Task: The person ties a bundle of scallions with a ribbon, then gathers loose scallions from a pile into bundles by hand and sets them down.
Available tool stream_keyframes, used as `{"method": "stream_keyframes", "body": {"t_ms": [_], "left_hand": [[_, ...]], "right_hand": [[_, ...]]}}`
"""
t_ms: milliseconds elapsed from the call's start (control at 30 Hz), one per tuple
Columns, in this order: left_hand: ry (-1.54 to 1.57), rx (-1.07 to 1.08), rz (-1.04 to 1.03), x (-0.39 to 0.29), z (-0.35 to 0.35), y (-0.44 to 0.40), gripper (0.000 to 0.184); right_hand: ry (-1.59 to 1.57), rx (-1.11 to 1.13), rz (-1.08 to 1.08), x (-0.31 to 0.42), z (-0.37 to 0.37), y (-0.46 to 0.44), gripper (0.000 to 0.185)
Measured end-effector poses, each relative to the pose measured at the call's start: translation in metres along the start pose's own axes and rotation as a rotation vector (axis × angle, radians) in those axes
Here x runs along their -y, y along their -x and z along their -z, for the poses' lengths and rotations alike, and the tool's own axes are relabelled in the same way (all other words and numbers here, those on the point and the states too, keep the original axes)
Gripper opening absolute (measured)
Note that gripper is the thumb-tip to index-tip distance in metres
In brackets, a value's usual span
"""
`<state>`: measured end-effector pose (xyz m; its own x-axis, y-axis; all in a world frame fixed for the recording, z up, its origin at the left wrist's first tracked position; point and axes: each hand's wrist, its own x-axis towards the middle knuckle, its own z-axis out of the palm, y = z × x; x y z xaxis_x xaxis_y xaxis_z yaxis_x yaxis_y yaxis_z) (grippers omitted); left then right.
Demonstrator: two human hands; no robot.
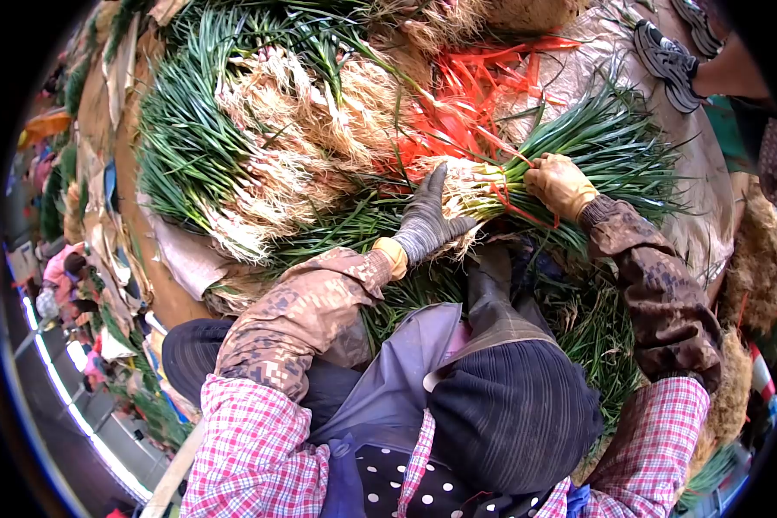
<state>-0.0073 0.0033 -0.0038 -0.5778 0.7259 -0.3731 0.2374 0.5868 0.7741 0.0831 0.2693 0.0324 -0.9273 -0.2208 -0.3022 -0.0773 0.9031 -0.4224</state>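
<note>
So the person's sitting right up against a load of greens, and the thing in hand is a bundle of leafy green stalks [583, 138], lying right in front of them, a bit right of centre. Pale stringy roots point left, green tops fan out to the right. There's a red strip [499, 200] around the stalks near the middle.

Left hand [427, 220], in a grey striped glove, is at the root end with thumb and fingers spread wide apart. Can't tell how hard it's pressing there, if at all. Right hand [561, 186], yellowish glove, has its fingers curled closed on the stalks just beside the strip; no idea whether it's pinching the strip too.

Off to the left there's a big pile of stalks [259, 164], roots towards the middle, leaves outward. A tangle of red plastic strips [462, 112] sits just beyond the bundle, next to a pale sheet [609, 52]. Someone else's shoe [667, 69] is up at the top right, and both forearms wear camo sleeves [293, 302].
</note>
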Motion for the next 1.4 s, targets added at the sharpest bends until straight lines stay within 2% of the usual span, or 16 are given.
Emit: {"method": "stream_keyframes", "body": {"t_ms": [200,300,333,433,467,567,600,700,933,1167,1200,1233,1300,1400], "left_hand": [[-0.012,0.005,0.034,-0.006,0.003,-0.002,0.113],[-0.119,0.102,0.16,-0.025,0.018,-0.009,0.109],[-0.247,-0.081,0.058,-0.021,0.014,-0.01,0.096],[-0.588,-0.241,-0.193,-0.046,0.029,-0.024,0.074],[-0.629,-0.257,-0.338,-0.051,0.031,-0.032,0.047],[-0.637,0.114,-0.303,-0.065,0.023,-0.044,0.033],[-0.661,0.109,-0.313,-0.064,0.019,-0.045,0.025],[-0.641,0.029,-0.329,-0.059,0.009,-0.042,0.021],[-0.744,0.1,-0.224,-0.067,0.005,-0.05,0.023],[-0.944,0.138,-0.254,-0.062,-0.009,-0.055,0.025],[-0.837,0.189,-0.202,-0.064,-0.002,-0.057,0.026],[-0.778,0.119,-0.313,-0.06,0.001,-0.053,0.025],[-0.832,0.176,-0.266,-0.059,0.003,-0.054,0.025],[-0.877,0.144,-0.24,-0.061,0.001,-0.054,0.024]], "right_hand": [[0.026,0.004,-0.019,0.0,-0.002,-0.003,0.008],[0.03,-0.025,-0.028,-0.001,-0.005,-0.003,0.008],[0.023,-0.055,-0.02,-0.002,-0.007,-0.003,0.007],[-0.041,-0.072,0.005,-0.009,-0.013,-0.004,0.007],[-0.068,-0.06,0.004,-0.011,-0.013,-0.004,0.008],[-0.123,-0.111,-0.002,-0.008,-0.012,-0.002,0.007],[-0.123,-0.119,0.01,-0.01,-0.012,-0.002,0.007],[-0.135,-0.136,0.016,-0.011,-0.018,-0.002,0.007],[-0.09,-0.127,0.021,-0.011,-0.016,-0.006,0.007],[-0.104,-0.109,0.052,-0.02,-0.03,-0.008,0.008],[-0.084,-0.15,0.035,-0.013,-0.024,-0.007,0.007],[-0.112,-0.166,0.032,-0.015,-0.023,-0.006,0.008],[-0.182,-0.193,0.038,-0.017,-0.026,-0.006,0.008],[-0.163,-0.173,0.007,-0.013,-0.023,-0.008,0.008]]}}
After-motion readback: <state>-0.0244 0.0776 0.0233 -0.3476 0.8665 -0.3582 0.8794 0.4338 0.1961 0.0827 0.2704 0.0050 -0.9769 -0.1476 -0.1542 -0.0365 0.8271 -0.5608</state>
